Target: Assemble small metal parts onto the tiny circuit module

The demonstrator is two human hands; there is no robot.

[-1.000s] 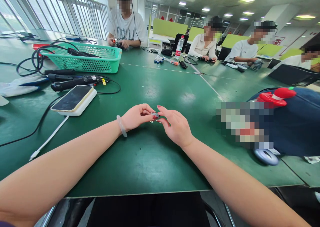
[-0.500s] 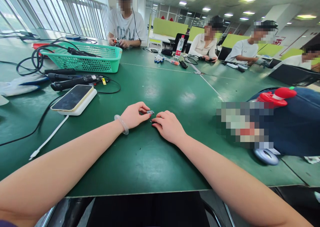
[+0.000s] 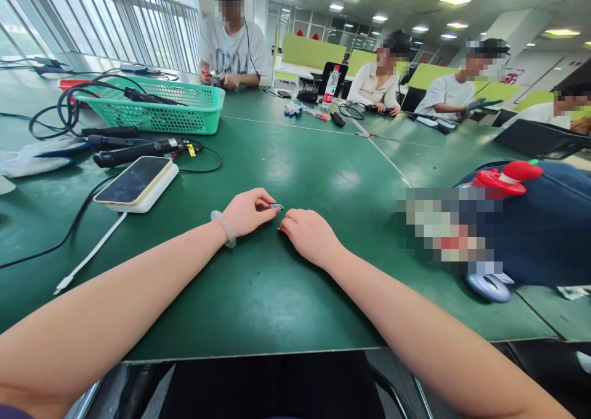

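- The green bench [image 3: 286,283] fills most of the view, and both of the person's bare forearms stretch across it toward its middle.
- Four other people sit along the far edge of the bench, each with hands busy at small items of their own.
- A dark blue bag [image 3: 545,222] lies at the right side of the bench, with a red toy [image 3: 505,178] on top of it.
- A teal mesh basket [image 3: 157,106] stands at the far left, with black cables [image 3: 69,108] trailing over its rim and onto the bench.
- In front of the basket lie black tools [image 3: 133,150], side by side.
- A phone [image 3: 133,180] rests face up on a white charging pad [image 3: 150,199], nearer than the tools and well left of the hands.
- The left hand [image 3: 247,213], with a pale bangle [image 3: 225,228] at the wrist, is closed in a pinch on a small metal part [image 3: 277,207], held just above the bench between thumb and fingertips.
- The right hand [image 3: 309,235] rests palm down on the bench just beside the left, its fingers curled under; whether it grips anything cannot be told.
- The small metal part sits between the two hands, at the left fingertips and close to the right knuckles.
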